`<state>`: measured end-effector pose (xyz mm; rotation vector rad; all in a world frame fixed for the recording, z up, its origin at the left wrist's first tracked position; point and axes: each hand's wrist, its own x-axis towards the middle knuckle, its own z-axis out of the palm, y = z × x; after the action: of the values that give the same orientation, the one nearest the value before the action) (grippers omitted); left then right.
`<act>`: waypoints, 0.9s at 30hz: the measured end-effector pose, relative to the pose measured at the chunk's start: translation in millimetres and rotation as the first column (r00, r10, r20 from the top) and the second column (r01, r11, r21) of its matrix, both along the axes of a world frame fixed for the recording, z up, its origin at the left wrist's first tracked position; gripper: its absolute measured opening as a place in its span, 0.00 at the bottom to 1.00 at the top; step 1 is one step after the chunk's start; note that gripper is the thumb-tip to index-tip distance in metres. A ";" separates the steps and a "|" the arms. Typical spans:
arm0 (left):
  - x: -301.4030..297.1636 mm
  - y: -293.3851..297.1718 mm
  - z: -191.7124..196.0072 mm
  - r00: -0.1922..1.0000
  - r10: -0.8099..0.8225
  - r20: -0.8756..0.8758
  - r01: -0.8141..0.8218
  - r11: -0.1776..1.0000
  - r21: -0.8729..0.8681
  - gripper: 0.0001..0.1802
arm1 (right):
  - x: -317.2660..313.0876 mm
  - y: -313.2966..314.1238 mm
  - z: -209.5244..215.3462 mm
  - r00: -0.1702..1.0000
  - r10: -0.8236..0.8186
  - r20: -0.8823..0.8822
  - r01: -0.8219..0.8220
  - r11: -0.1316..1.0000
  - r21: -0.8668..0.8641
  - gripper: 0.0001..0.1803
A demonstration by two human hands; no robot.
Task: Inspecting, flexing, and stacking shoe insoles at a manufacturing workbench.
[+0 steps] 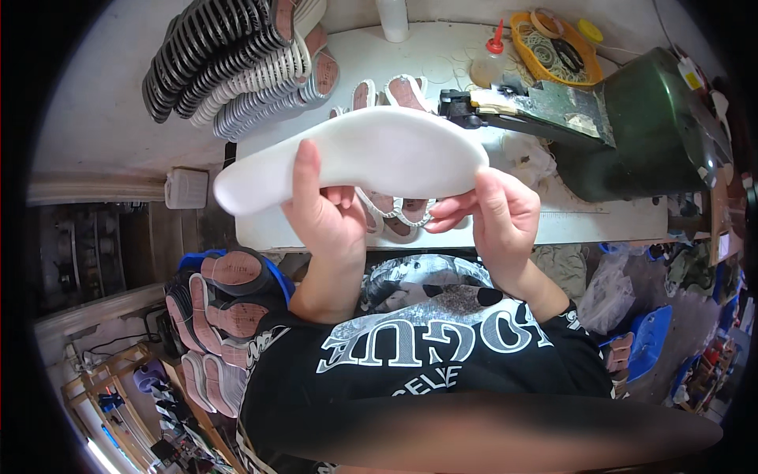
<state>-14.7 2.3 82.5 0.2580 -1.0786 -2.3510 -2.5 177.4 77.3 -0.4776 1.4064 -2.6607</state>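
A white shoe sole point(387, 154) is held up level in front of me, its smooth face showing. My left hand point(324, 205) grips its narrower part, thumb on top and fingers underneath. At the broad right end, my right hand point(501, 213) pinches the rim between thumb and fingers. Behind and below the sole, several sandal pieces with white edging and pinkish-brown insoles point(409, 92) lie on the white table point(300, 225), partly hidden by it. Just beyond the sole's right end is the black head of a green sewing machine point(462, 109).
Stacks of black, white and grey soles point(245, 63) stand at the far left. A red-tipped glue bottle point(489, 63) and a yellow basket point(557, 47) of cords sit at the back. The machine's green body point(647, 126) fills the right. More soles point(233, 304) fill a blue container at lower left.
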 end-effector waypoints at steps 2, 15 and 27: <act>2.9 -3.3 6.0 0.999 0.025 -0.034 -0.027 0.999 -0.048 0.11 | -0.6 -2.7 3.4 0.999 0.034 0.021 -0.035 0.999 0.023 0.16; 14.0 -32.4 -2.8 0.993 0.080 -0.084 -0.085 0.995 -0.058 0.12 | -4.7 -12.8 0.2 0.978 0.201 0.048 -0.204 0.978 0.049 0.20; 1.6 -103.3 -20.9 0.628 -0.625 -0.463 0.751 0.642 0.154 0.40 | -7.5 -25.1 -8.4 0.970 0.232 0.079 -0.236 0.970 0.055 0.13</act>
<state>-13.1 -101.0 61.6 -0.6086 -0.6270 -3.1054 -10.0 152.3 68.8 -0.5014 1.3207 -2.4139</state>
